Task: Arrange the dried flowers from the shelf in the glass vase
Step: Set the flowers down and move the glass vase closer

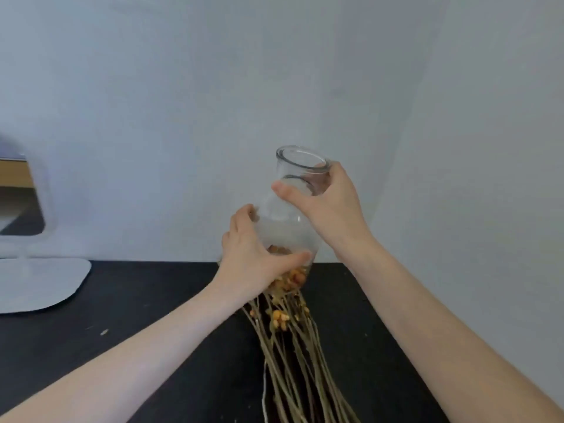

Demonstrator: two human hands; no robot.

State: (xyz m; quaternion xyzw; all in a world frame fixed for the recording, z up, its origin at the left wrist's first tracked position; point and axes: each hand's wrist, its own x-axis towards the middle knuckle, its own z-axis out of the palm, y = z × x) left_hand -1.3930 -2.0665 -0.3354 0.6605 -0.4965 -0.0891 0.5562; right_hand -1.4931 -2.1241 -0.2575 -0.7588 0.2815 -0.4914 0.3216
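- One white mirror (21,196) stood on its base, far left of black table (137,300)
- One left hand (253,257) gripped the rounded lower body of glass vase (290,221), held tilted
- One bunch of dried flowers (293,346) lay on the table, orange heads at the vase's base
- One right hand (332,206) clasped the vase neck

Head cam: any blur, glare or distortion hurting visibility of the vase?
Head view: soft, slightly blurred overall; the vase nearly washes out against the pale wall, only its rim catching highlights; light is even, no hard shadows; wide-angle stretch toward edges; the dried flowers read clearly on the black table.
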